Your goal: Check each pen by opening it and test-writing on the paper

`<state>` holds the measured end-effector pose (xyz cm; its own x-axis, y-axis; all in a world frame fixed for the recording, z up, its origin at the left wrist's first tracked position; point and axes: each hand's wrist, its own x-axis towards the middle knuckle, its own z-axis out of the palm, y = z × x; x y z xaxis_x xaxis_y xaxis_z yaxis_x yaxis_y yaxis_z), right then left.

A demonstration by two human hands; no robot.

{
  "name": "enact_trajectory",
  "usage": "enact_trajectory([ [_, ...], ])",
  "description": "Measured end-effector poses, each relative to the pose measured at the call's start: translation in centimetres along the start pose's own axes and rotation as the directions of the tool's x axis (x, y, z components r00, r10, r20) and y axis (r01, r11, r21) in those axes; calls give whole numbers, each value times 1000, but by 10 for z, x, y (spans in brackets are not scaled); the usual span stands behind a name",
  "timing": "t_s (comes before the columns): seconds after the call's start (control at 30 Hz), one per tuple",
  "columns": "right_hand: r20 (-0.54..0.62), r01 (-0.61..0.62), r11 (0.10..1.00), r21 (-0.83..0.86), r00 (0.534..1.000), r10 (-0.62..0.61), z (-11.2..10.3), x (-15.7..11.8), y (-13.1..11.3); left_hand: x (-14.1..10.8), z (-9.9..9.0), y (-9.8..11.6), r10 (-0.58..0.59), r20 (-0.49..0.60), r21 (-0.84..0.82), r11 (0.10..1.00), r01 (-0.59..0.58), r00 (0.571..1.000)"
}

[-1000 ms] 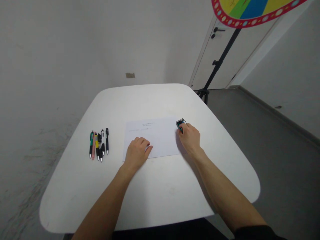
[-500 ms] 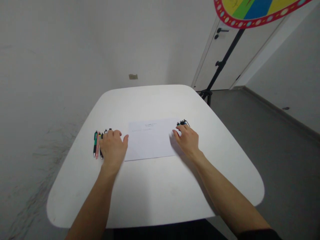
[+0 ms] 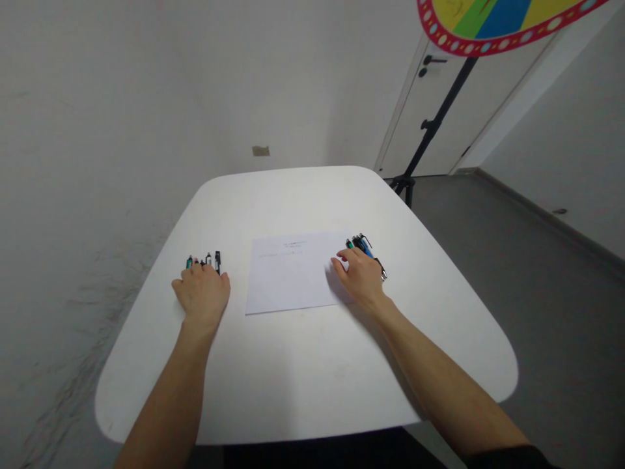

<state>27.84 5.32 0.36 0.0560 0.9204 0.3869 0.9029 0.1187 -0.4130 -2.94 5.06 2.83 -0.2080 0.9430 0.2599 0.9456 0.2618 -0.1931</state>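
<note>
Several pens (image 3: 217, 260) lie side by side at the left of the table, their upper ends showing past my left hand (image 3: 201, 290), which rests over them with the thumb and little finger spread. A white sheet of paper (image 3: 288, 280) with a few faint lines of writing near its top lies in the middle. My right hand (image 3: 360, 273) hovers at the sheet's right edge, fingers bent and apart with nothing seen in them. Beside and partly under it is a second group of pens (image 3: 364, 245), black, blue and green.
The white table (image 3: 303, 371) has rounded corners. A plain wall (image 3: 146, 98) stands behind it. At the right are a black stand (image 3: 439, 120) with a colourful wheel (image 3: 502, 23), and a white door with a black handle (image 3: 434, 60).
My left hand has shifted left and slightly down over the left pens, uncovering those on the right of that group. My right hand has moved slightly left, showing more of the right pens.
</note>
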Motion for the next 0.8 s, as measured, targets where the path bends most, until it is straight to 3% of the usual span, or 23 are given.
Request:
enact_trajectory([
  [0.23,-3,-7,991,137,1000,7,-3,1,-3,0,-7,10,81,-34,-55,995,-83,996],
  [0.33,120,-35,932,360,993,-9,-6,1,-8,-6,-13,32,210,-113,-240,943,-232,971],
  [0.4,270,-108,817,566,961,-60,-6,-1,-13,-14,-16,50,296,-199,-386,852,-353,934],
  [0.47,410,-238,646,725,903,-128,-4,-5,-21,-24,-15,67,378,-326,-483,721,-496,867],
  [0.53,512,-374,488,789,839,-184,1,-10,-28,-33,-13,80,436,-447,-522,581,-624,781],
  [0.6,537,-457,347,819,823,-183,5,-14,-34,-38,-9,86,437,-529,-556,469,-686,727],
  [0.67,547,-516,212,830,826,-132,8,-15,-37,-40,-5,87,396,-568,-600,400,-693,721],
  [0.8,586,-586,-23,810,810,18,8,-12,-36,-40,1,81,294,-513,-725,354,-591,806],
])
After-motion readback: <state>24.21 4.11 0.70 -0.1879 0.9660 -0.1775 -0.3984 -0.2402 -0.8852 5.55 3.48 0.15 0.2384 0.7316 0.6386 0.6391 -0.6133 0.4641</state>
